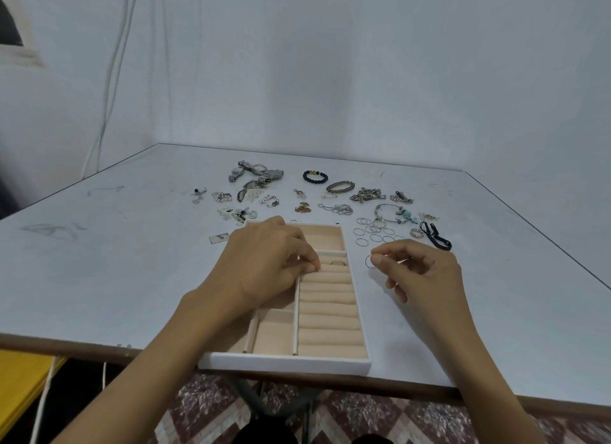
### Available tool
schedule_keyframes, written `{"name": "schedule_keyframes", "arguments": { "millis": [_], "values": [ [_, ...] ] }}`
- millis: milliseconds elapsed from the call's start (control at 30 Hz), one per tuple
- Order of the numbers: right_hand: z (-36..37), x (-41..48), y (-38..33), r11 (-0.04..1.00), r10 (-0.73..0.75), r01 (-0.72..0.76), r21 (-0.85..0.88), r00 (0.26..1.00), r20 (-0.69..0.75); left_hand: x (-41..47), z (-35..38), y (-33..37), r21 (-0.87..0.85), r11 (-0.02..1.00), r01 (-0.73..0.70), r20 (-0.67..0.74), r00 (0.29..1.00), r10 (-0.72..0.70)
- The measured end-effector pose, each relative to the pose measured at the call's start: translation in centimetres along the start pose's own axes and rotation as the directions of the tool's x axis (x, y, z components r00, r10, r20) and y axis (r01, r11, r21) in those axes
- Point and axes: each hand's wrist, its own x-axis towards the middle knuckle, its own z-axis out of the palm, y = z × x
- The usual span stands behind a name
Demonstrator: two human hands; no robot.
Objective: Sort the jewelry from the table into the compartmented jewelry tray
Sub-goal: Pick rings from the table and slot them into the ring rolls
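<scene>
Head view: a thin hoop ring (370, 261) is being pinched between thumb and forefinger of the right hand (420, 271), just off the jewelry tray (284, 364) at 3 o'clock. The left hand (264, 261) is being held curled over the tray, fingertips pressed to the upper ring rolls; whether anything is being gripped there cannot be told. 1 ring (338, 262) is being held in a roll slot beside those fingertips. The left compartments are being partly hidden by that hand. On the table (99, 261), loose hoops (373, 233) are lying at 1 o'clock of the tray, watches (258, 172) at 11 o'clock, a black bead bracelet (315, 176) at 12 o'clock.
</scene>
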Motion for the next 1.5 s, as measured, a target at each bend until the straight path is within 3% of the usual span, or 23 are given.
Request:
{"name": "schedule_keyframes", "arguments": {
  "millis": [333, 467, 700, 800, 1500],
  "values": [
    [1.9, 0.6, -0.5, 0.98, -0.071, 0.095, -0.173, 0.988, 0.137, -0.5, 0.1, -1.0, -0.146, 0.988, 0.056, -0.034, 0.998, -0.061],
    [2.7, 0.5, -0.6, 0.967, -0.086, 0.123, -0.223, 0.982, 0.17, -1.4, -0.6, -2.8, -0.242, 0.954, 0.177, -0.171, 0.96, -0.221],
    [2.7, 0.2, -0.6, 0.955, -0.096, 0.142, -0.261, 0.979, 0.181, -3.1, 0.6, -3.9, -0.52, 0.788, 0.33, -0.106, 0.89, -0.443],
    [2.7, 0.1, -0.6, 0.955, -0.098, 0.144, -0.259, 0.978, 0.182, -2.8, 0.9, -4.1, -0.528, 0.764, 0.37, -0.1, 0.867, -0.489],
    [2.8, 0.0, 0.2, 0.889, -0.194, 0.257, -0.378, 0.961, 0.198, -2.9, 1.3, -4.4, -0.585, 0.72, 0.374, -0.094, 0.85, -0.518]
  ]
}}
